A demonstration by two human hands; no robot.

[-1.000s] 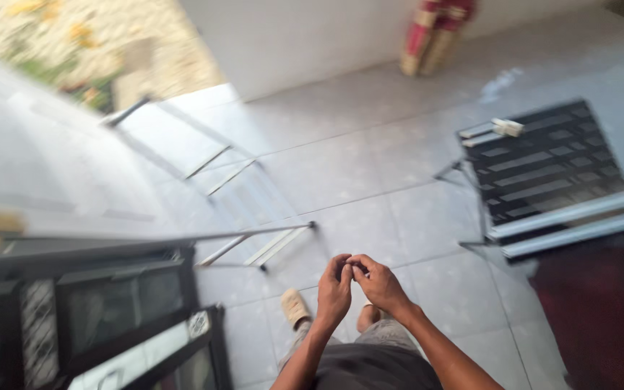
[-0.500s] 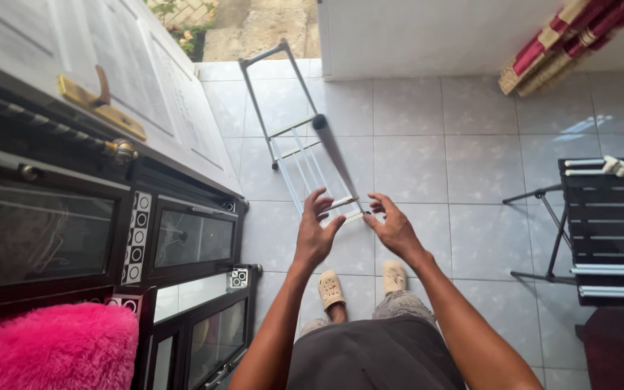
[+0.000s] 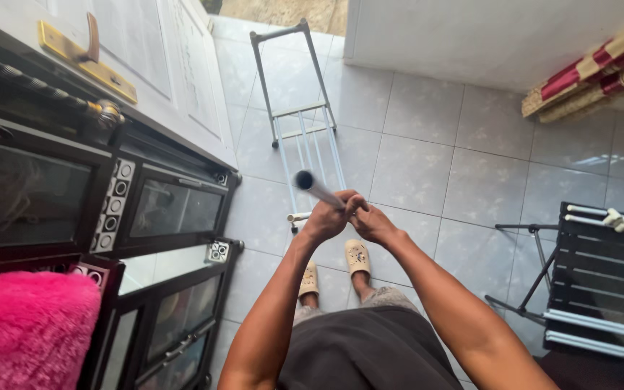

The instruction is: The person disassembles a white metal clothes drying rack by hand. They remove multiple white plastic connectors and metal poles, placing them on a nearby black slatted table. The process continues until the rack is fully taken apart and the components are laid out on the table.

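1. Tube [image 3: 315, 188], grey metal with a hollow end, sat in both hands, its open end angled up and to the person's left.
2. Left hand [image 3: 328, 218] was curled tight round the tube's lower part; right hand [image 3: 374, 224] pressed against it from the other side, fingers bent, grip partly hidden.
3. Long axis ran from the hands toward the camera; the left hand was nearer the open end.
4. Beneath lay a white metal rack frame [image 3: 301, 115] flat on the tiled floor [image 3: 427, 166], beyond the slippered feet [image 3: 357, 258].
5. Black glass-fronted cabinet [image 3: 175, 209] stood left, a dark slatted folding stand [image 3: 601, 282] right.

Bright even daylight, soft shadows, sharp focus, glare on glass cabinet doors [image 3: 175, 209], wide-angle bending at edges
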